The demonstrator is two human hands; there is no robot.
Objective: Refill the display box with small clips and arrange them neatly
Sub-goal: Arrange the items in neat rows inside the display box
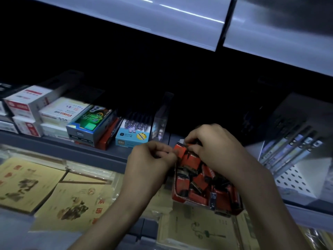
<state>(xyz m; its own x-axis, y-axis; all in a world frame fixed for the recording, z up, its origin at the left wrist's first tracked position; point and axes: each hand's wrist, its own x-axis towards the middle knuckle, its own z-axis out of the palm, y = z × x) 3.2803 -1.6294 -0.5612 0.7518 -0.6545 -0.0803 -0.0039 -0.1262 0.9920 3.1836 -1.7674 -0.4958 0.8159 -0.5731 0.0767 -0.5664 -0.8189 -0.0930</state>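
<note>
Display box [177,197]: red printed card, matt.
Clip packets [191,162], inside it: red and black, glossy wrapping, creased, catching light.
Shelf lip [72,149], 9 o'clock of the box: grey painted metal, smooth, matt.
Notebooks [27,183], 8 o'clock: tan paper covers under clear glossy plastic wrap.
Divider [160,120], 11 o'clock: clear hard plastic, shiny.
Cartons [23,103], 10 o'clock: white card, smooth.
Backing panel [295,179], 3 o'clock: white perforated sheet, matt; metal or plastic not discernible.
Overhead panel [162,24], 12 o'clock: smooth, glossy, reflective.
</note>
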